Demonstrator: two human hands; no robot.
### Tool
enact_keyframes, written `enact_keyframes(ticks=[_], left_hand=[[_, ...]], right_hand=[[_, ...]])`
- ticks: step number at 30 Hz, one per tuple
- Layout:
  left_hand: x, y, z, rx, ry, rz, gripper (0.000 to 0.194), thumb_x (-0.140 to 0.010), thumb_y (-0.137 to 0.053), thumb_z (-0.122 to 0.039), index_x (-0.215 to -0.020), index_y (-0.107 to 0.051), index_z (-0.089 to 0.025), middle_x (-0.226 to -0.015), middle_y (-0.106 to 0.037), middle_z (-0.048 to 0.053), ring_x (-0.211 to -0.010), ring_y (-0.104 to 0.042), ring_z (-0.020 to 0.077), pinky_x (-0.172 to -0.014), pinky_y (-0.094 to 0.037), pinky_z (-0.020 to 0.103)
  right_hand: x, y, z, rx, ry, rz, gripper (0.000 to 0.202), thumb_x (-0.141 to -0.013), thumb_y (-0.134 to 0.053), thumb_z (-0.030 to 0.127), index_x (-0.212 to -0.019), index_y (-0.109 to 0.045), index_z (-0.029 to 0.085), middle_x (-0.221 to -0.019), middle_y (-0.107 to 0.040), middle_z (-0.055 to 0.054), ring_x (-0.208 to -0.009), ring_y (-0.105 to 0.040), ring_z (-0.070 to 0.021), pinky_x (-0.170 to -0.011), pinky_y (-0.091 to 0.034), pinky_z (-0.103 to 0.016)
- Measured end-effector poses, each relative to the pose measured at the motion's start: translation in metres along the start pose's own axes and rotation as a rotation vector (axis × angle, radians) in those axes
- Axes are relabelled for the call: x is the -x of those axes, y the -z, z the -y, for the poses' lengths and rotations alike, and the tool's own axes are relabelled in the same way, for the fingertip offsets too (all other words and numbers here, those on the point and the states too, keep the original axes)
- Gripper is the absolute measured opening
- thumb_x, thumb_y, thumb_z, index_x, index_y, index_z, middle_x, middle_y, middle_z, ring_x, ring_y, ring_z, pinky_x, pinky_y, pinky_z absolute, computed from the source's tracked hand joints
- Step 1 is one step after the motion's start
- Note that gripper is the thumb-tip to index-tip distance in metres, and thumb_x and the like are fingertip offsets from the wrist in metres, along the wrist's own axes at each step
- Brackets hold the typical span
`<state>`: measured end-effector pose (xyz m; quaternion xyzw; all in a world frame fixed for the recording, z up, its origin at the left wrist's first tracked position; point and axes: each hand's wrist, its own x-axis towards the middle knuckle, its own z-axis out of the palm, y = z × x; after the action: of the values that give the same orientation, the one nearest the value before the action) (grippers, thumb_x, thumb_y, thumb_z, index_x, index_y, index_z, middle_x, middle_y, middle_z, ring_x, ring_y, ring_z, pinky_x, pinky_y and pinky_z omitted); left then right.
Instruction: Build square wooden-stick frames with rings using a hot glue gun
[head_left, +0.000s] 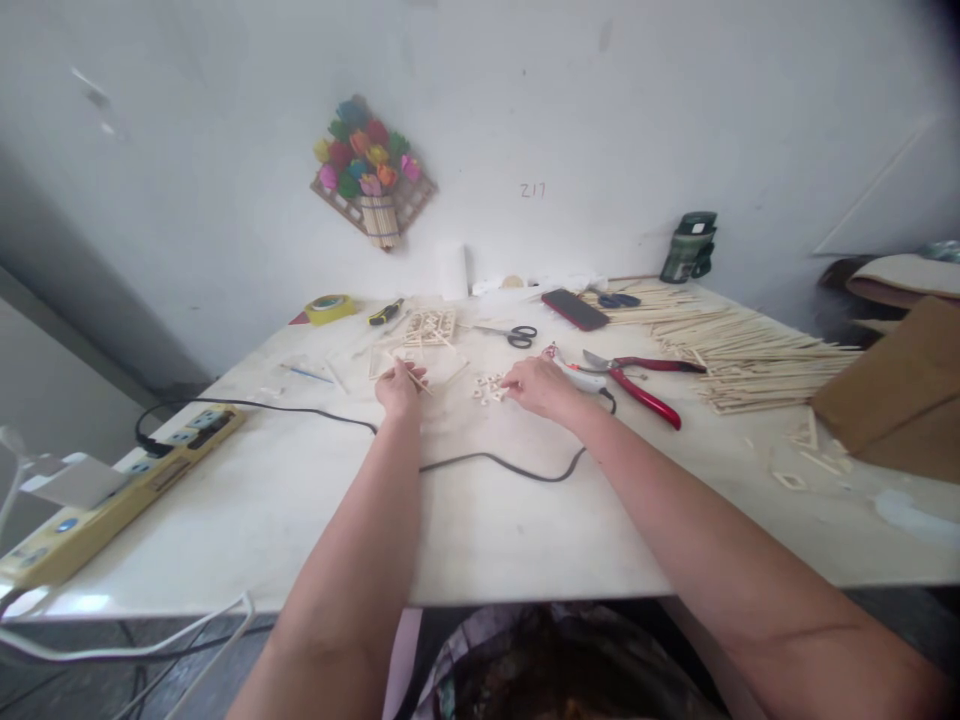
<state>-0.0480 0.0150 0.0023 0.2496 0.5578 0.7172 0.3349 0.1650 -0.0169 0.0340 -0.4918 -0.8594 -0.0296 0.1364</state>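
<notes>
My left hand [399, 388] is closed around a thin wooden stick [417, 381], near a frame of sticks [451, 352] lying on the table. My right hand [541, 386] has its fingertips pinched together at the edge of a small pile of cut wooden pieces [486, 388]; whether a piece is between them is too small to make out. Just behind that hand lies a white glue gun [585, 378] with a black cord. Beyond my left hand is a lattice of small sticks [430, 326].
Pruning shears [643, 396], scissors [517, 336] and a phone [574, 309] lie right of centre. Bundled sticks [757, 360] and a cardboard box [900, 400] occupy the right. A power strip [142, 490] runs along the left; its black cord [487, 457] crosses the table.
</notes>
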Motion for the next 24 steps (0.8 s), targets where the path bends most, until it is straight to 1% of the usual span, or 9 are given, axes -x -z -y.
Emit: enact_keyframes(ticks=[6, 9, 13, 17, 20, 22, 24], left_hand=[[-0.007, 0.003, 0.005, -0.062, -0.022, 0.003, 0.026, -0.075, -0.048, -0.035, -0.062, -0.054, -0.014, -0.054, -0.057, 0.005, -0.052, -0.058, 0.0139, -0.053, -0.049, 0.027], [-0.015, 0.007, 0.009, -0.216, -0.068, -0.032, 0.025, -0.072, -0.052, -0.037, -0.059, -0.055, -0.016, -0.052, -0.058, 0.006, -0.050, -0.057, 0.0162, -0.051, -0.046, 0.028], [-0.024, 0.013, 0.011, -0.432, -0.142, -0.068, 0.025, -0.070, -0.054, -0.036, -0.052, -0.054, -0.019, -0.047, -0.058, 0.008, -0.056, -0.059, 0.0212, -0.052, -0.043, 0.029], [-0.021, 0.016, 0.006, -0.572, -0.190, -0.066, 0.029, -0.070, -0.054, -0.035, -0.046, -0.054, -0.019, -0.043, -0.056, 0.008, -0.056, -0.059, 0.0227, -0.056, -0.042, 0.030], [-0.014, 0.016, -0.001, -0.730, -0.236, -0.074, 0.033, -0.071, -0.052, -0.037, -0.045, -0.054, -0.019, -0.042, -0.055, 0.007, -0.054, -0.057, 0.0217, -0.060, -0.042, 0.031], [-0.011, 0.017, -0.005, -0.847, -0.236, -0.066, 0.032, -0.071, -0.052, -0.038, -0.047, -0.056, -0.018, -0.045, -0.057, 0.007, -0.054, -0.058, 0.0212, -0.061, -0.042, 0.031], [-0.011, 0.017, -0.007, -0.917, -0.214, -0.054, 0.029, -0.070, -0.053, -0.037, -0.052, -0.059, -0.016, -0.049, -0.060, 0.008, -0.057, -0.059, 0.0208, -0.062, -0.042, 0.030]], right_hand=[[-0.001, -0.005, 0.004, 0.044, 0.051, -0.015, 0.024, -0.077, -0.049, 0.020, -0.089, -0.069, 0.024, -0.088, -0.066, -0.006, -0.087, -0.054, -0.0204, -0.078, -0.029, -0.032], [-0.001, -0.006, 0.005, 0.059, 0.060, -0.005, 0.024, -0.077, -0.048, 0.020, -0.089, -0.069, 0.024, -0.089, -0.065, -0.006, -0.088, -0.052, -0.0206, -0.078, -0.028, -0.032], [0.000, -0.005, 0.005, 0.096, 0.067, 0.031, 0.024, -0.079, -0.047, 0.021, -0.091, -0.068, 0.023, -0.092, -0.064, -0.007, -0.091, -0.050, -0.0210, -0.079, -0.026, -0.033], [0.000, -0.006, 0.005, 0.108, 0.079, 0.036, 0.023, -0.080, -0.047, 0.024, -0.090, -0.068, 0.023, -0.092, -0.063, -0.007, -0.091, -0.049, -0.0213, -0.079, -0.025, -0.033], [0.000, -0.007, 0.005, 0.113, 0.087, 0.026, 0.022, -0.079, -0.048, 0.022, -0.090, -0.067, 0.023, -0.092, -0.063, -0.006, -0.091, -0.048, -0.0209, -0.078, -0.024, -0.032], [0.000, -0.008, 0.006, 0.112, 0.084, 0.009, 0.023, -0.078, -0.048, 0.019, -0.090, -0.067, 0.023, -0.093, -0.062, -0.006, -0.091, -0.048, -0.0208, -0.078, -0.024, -0.032], [0.000, -0.009, 0.008, 0.105, 0.082, -0.015, 0.025, -0.077, -0.047, 0.017, -0.091, -0.067, 0.023, -0.093, -0.062, -0.006, -0.092, -0.047, -0.0210, -0.078, -0.024, -0.033]])
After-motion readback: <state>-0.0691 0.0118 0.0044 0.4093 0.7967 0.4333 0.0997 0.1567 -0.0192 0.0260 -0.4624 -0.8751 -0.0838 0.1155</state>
